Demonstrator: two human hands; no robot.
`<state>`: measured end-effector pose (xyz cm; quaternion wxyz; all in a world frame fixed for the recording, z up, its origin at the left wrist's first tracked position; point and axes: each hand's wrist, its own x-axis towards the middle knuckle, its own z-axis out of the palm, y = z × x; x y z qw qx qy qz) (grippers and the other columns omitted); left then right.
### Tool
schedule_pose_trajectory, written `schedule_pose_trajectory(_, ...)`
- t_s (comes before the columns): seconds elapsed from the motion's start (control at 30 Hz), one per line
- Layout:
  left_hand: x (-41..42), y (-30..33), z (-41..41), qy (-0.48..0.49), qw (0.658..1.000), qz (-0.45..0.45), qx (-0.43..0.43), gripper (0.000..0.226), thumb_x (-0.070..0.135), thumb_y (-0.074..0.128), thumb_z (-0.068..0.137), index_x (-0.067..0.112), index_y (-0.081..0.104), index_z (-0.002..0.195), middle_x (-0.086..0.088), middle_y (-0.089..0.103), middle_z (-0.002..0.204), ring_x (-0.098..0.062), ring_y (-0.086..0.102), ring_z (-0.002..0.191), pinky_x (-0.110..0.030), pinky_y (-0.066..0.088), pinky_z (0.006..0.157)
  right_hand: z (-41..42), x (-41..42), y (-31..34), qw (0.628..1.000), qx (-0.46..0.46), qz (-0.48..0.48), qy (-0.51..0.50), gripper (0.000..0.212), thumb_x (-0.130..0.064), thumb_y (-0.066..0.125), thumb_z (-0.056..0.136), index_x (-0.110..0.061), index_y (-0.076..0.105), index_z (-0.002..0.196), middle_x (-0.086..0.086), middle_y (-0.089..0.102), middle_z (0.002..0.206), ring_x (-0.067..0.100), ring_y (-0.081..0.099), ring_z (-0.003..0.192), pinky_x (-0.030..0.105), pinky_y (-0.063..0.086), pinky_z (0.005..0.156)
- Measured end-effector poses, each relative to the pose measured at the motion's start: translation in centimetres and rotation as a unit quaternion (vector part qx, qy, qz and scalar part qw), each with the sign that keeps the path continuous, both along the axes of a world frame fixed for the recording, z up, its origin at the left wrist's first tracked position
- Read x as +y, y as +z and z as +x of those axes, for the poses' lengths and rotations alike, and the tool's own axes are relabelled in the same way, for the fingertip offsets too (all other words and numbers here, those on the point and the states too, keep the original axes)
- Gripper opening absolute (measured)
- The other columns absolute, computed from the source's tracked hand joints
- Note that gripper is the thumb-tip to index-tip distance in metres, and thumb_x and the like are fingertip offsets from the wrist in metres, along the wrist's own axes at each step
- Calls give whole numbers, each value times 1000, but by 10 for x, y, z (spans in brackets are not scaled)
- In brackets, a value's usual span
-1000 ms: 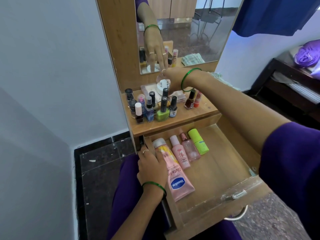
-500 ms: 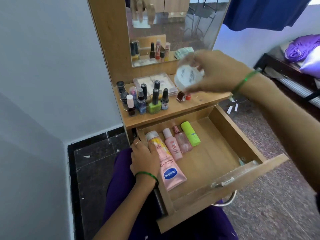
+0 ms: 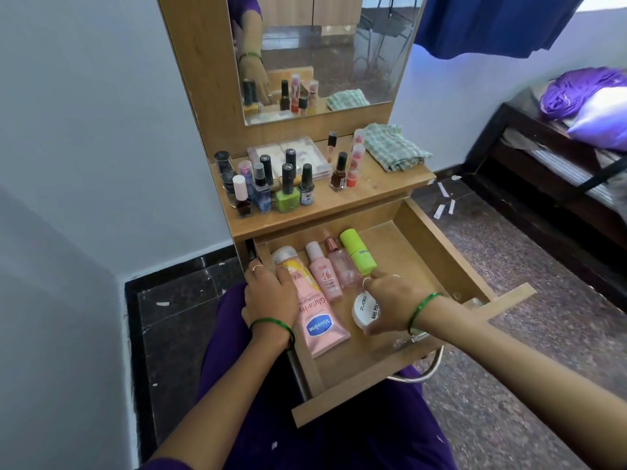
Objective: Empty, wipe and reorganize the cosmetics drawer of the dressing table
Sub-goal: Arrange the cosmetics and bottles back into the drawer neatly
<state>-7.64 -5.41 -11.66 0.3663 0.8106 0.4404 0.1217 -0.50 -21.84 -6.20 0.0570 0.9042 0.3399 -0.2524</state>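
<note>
Restocking looks well under way: four items lie in the drawer (image 3: 437, 239), the right hand (image 3: 390, 300) grasps a white tub (image 3: 366, 312) there, the left hand (image 3: 268, 293) grips the drawer's side, and nail polish bottles (image 3: 271, 184) wait on the shelf (image 3: 383, 184)

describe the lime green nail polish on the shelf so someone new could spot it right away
Below the mirror, the wooden shelf carries a cluster of small bottles at its left end. The lime green nail polish stands upright in that cluster's front row. It is the only bright green bottle there, with a tall black cap, beside a blue bottle.
</note>
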Motion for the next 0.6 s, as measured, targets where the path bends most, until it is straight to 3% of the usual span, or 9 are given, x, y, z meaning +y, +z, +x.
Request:
schedule_pose_trajectory(0.4,-1,-4,0,-2,1000,5,8,38,38,38,98,11,44,124,-9,55,121,-30,58,104,-38,40,71,-13,6,-21,1000,3,-6,11,65,-41,73,74,-10,44,123,8,44,130,31,49,115,35,41,96)
schedule_pose_trajectory(0.6,0,-7,1,-3,1000,8,7,35,38,38,98,11,45,120,-8,56,116,-27,59,98,-36,42,68,-5,17,9,999,-18,-30,22,63,-48,68,77,-12,45,122,8,48,127,32,53,112,39,47,92)
